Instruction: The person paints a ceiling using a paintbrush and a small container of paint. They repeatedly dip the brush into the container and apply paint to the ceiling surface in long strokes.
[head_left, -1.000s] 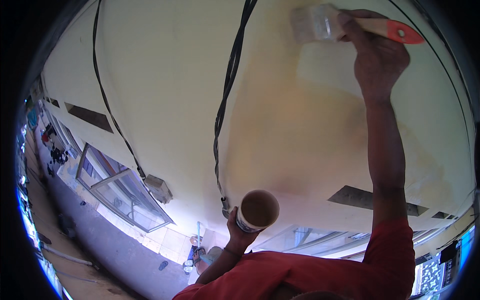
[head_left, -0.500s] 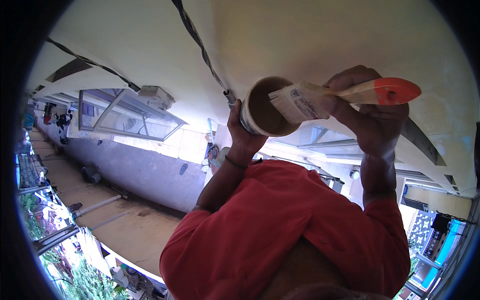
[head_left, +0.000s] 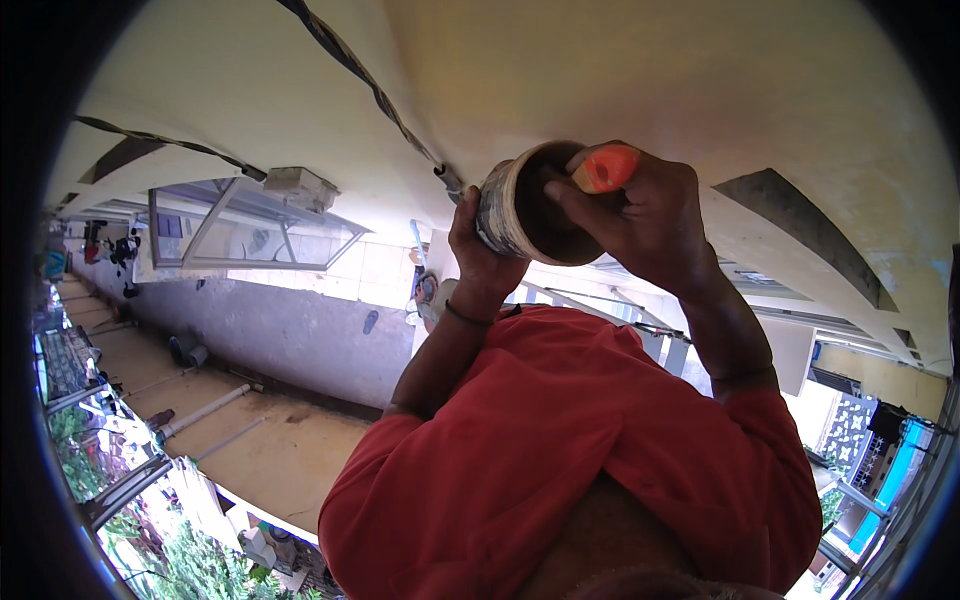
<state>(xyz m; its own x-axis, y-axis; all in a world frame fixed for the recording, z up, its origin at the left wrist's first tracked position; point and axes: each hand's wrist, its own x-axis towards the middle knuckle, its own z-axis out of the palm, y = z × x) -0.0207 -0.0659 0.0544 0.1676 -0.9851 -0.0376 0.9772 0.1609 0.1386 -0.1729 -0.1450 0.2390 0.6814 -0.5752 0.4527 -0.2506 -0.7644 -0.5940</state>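
Filling the top, pale wall [head_left: 620, 80], tan-yellow patch at upper middle. Red shirt [head_left: 480, 450] below, lower middle, collar open. Grey floor [head_left: 270, 310] runs off left. Window [head_left: 250, 225] swung out over it, left side. Dark slot [head_left: 810, 235] in wall, right. Twisted black cable [head_left: 350, 65] comes down wall, lower end just beside tub [head_left: 492, 212]. Tub is tilted, mouth toward right hand, pale rim; dark blue-grey marks on its side, too blurred to tell print from stains, nothing legible. Right hand [head_left: 645, 215] at tub mouth, fingers closed round brush [head_left: 607, 168]; thumb reaches in past rim, contact with rim can't be told. Left hand [head_left: 478, 255] curved round tub from below and outer side, thumb up along wall side, spread to tub's width, firm hold. Small box [head_left: 300, 187] on wall above window. Brush in tub mouth, bristles hidden, red-orange handle end sticks out toward camera, dark spot on it, lettering can't be made out. Dark band [head_left: 466, 316] on left wrist.
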